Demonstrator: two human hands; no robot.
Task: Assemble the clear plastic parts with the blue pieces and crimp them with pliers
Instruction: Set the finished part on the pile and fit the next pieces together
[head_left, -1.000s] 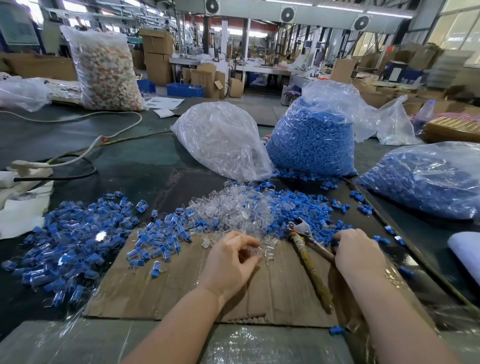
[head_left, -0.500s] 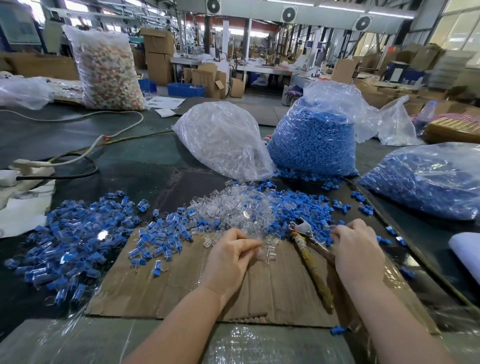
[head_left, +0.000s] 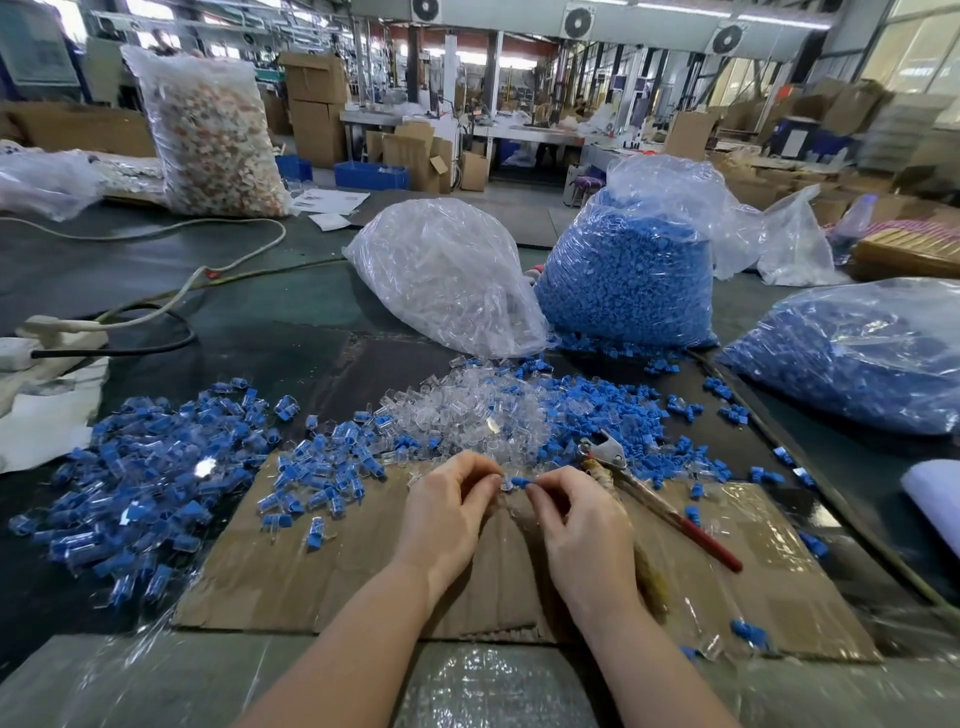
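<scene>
My left hand (head_left: 451, 506) pinches a small clear plastic part (head_left: 500, 484) at its fingertips. My right hand (head_left: 579, 517) pinches a blue piece (head_left: 519, 481), and the two parts meet between my hands above the cardboard sheet (head_left: 363, 582). Just beyond my fingers lies a heap of loose clear parts (head_left: 467, 415), with loose blue pieces (head_left: 608, 415) to its right. The pliers (head_left: 649, 493) lie on the cardboard right of my right hand, jaws pointing away, and no hand touches them. A pile of assembled clear-and-blue parts (head_left: 156, 478) spreads over the left.
A bag of clear parts (head_left: 447, 275) and a tall bag of blue pieces (head_left: 628, 265) stand behind the heaps. Another blue-filled bag (head_left: 852, 353) lies at the right. Cables (head_left: 156, 312) and white cloth (head_left: 47, 410) sit at the left. A cardboard strip edges the right side.
My right hand left the blue pile by the pliers and came left with a blue piece. My left hand rose slightly, and the two hands now meet at the fingertips.
</scene>
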